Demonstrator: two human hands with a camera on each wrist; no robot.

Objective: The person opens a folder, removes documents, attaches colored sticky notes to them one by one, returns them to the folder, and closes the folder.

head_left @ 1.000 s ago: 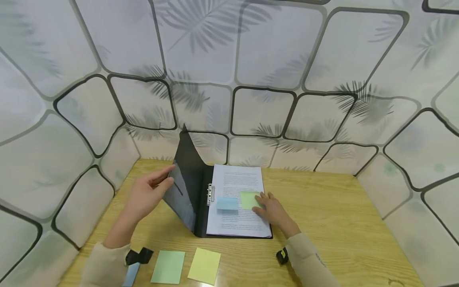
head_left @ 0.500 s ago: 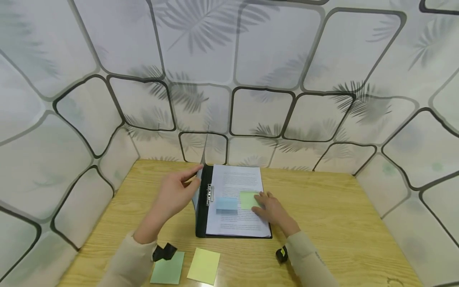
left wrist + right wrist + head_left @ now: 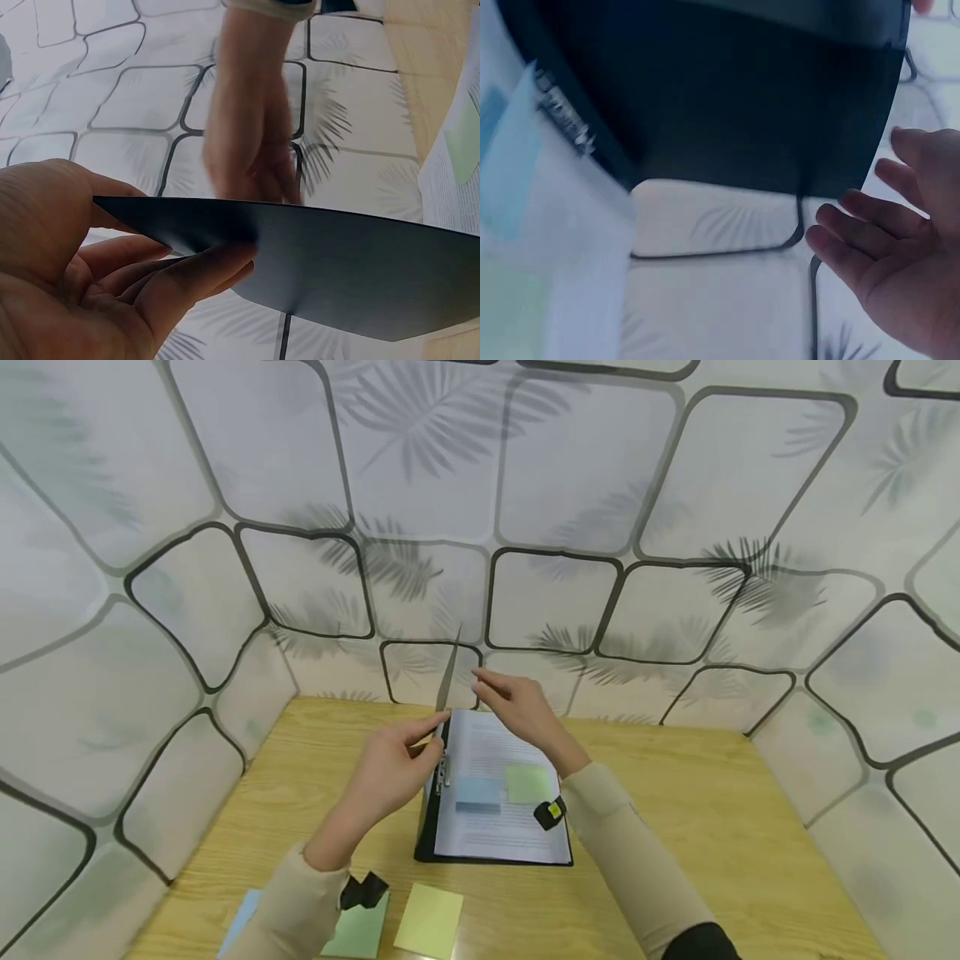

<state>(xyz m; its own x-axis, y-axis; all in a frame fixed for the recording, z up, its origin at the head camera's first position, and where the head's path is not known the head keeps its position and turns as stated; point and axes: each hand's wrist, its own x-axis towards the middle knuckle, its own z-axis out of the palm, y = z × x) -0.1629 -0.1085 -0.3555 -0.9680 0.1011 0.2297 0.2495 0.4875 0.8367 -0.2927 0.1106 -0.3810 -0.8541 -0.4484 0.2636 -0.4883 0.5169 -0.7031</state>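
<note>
A black clip folder lies on the table with its cover (image 3: 447,681) standing nearly upright. My left hand (image 3: 390,772) pinches the cover's outer edge, the thumb on one face and fingers on the other, as the left wrist view shows. Over the folder's far part is my right hand (image 3: 525,706). Its fingers are loosely bent beside the cover's edge (image 3: 847,161) and hold nothing; whether a fingertip touches it I cannot tell. Printed sheets (image 3: 498,847) sit under the metal clip (image 3: 442,774). On them are a blue sticky note (image 3: 477,795) and a green one (image 3: 527,783).
Near the table's front lie a yellow sticky pad (image 3: 429,920), a green pad (image 3: 360,931) partly behind the left wrist, and a blue pad (image 3: 240,920) partly behind the left sleeve. A patterned wall (image 3: 555,602) stands directly behind the wooden table (image 3: 675,827).
My left hand has swung the cover rightward from a leftward lean to nearly upright. My right hand has left the green note on the sheets and risen toward the cover's far edge.
</note>
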